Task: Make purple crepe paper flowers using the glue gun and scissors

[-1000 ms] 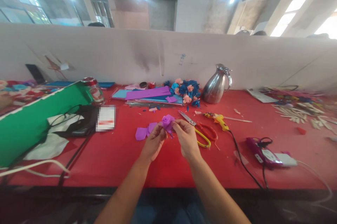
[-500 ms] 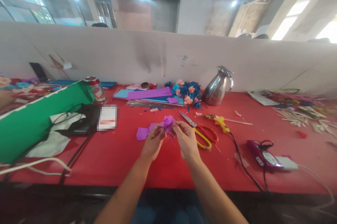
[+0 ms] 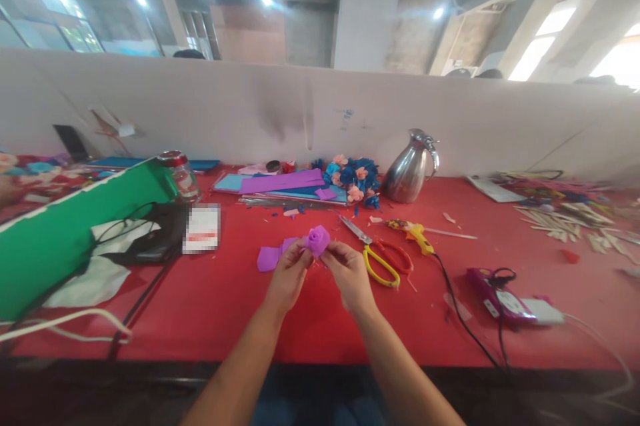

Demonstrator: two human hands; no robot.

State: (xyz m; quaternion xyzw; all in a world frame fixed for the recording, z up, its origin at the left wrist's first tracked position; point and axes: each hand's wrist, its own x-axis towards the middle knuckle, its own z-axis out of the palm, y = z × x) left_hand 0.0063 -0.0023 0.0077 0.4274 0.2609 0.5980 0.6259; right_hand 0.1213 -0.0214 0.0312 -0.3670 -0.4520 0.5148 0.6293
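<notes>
Centring my clock on the purple flower (image 3: pixel 316 241), I'm seeing a green panel (image 3: pixel 75 233) standing at nine, purple pieces (image 3: pixel 269 258) lying nearer, blue and pink flowers (image 3: pixel 361 173) sitting at one, a steel jug (image 3: pixel 409 171) at two, and scissors (image 3: pixel 369 239) crowding the right side at three. Blurring is hiding the wall writing (image 3: pixel 347 119). My left grip (image 3: pixel 289 276) and right grip (image 3: pixel 351 274) are pinching the flower's base between their fingertips, above the red surface (image 3: pixel 325 336).

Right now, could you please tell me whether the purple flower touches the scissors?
Apart: the head view shows red tabletop between the purple flower and the scissors.
</notes>
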